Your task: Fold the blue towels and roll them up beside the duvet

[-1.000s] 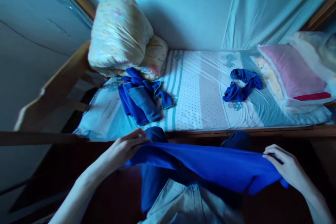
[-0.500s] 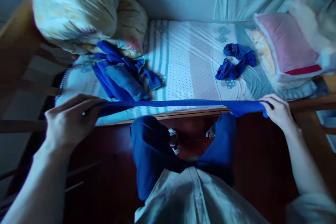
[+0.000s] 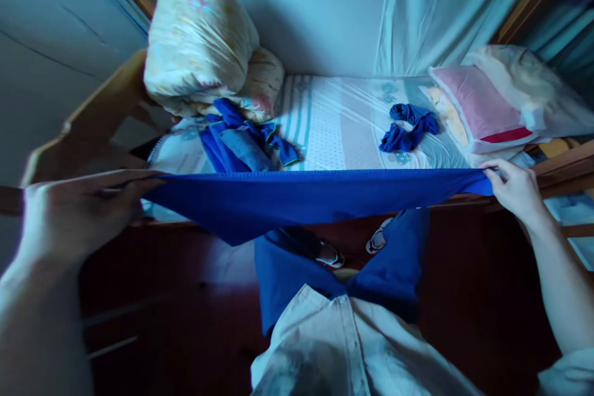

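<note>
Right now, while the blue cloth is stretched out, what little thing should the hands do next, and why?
Maybe bring the right hand over toward the left hand: they grip the blue cloth near opposite ends, and it is pulled nearly straight along the top, so doubling it over looks easy.

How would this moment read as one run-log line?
left hand: holds one end of blue cloth; right hand: holds other end; blue cloth: upper edge taut; bed: rumpled blue fabric pieces on top
</note>
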A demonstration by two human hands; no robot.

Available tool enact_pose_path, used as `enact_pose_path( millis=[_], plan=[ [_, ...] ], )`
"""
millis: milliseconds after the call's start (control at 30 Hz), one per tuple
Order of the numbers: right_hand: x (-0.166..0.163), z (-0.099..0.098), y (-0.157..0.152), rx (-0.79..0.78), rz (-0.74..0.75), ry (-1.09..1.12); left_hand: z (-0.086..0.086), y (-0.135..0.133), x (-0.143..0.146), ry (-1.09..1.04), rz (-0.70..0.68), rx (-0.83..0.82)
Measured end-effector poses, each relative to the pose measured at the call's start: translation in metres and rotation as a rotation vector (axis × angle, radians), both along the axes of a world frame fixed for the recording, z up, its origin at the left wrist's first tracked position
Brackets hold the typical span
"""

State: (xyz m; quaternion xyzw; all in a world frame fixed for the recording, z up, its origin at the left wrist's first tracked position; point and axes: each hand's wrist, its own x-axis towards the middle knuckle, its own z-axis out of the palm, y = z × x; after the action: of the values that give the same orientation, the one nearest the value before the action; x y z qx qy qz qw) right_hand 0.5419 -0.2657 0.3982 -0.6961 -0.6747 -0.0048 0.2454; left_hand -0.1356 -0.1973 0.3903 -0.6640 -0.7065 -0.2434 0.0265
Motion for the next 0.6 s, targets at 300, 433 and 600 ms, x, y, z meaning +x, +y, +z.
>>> enact_pose_path(
  millis=[300,433,600],
  plan=[
    [0.007,-0.054,0.092,-0.526,0.036,0.158,-0.089,0.086,0.036,-0.208,-0.448,-0.899],
    [0.005,-0.076,0.140,-0.435,-0.003,0.066,-0.105,0.128,0.071,-0.254,-0.388,-0.917],
    [0.015,-0.063,0.168,-0.131,-0.122,0.081,-0.087,0.165,0.087,-0.213,-0.215,-0.512]
  ],
)
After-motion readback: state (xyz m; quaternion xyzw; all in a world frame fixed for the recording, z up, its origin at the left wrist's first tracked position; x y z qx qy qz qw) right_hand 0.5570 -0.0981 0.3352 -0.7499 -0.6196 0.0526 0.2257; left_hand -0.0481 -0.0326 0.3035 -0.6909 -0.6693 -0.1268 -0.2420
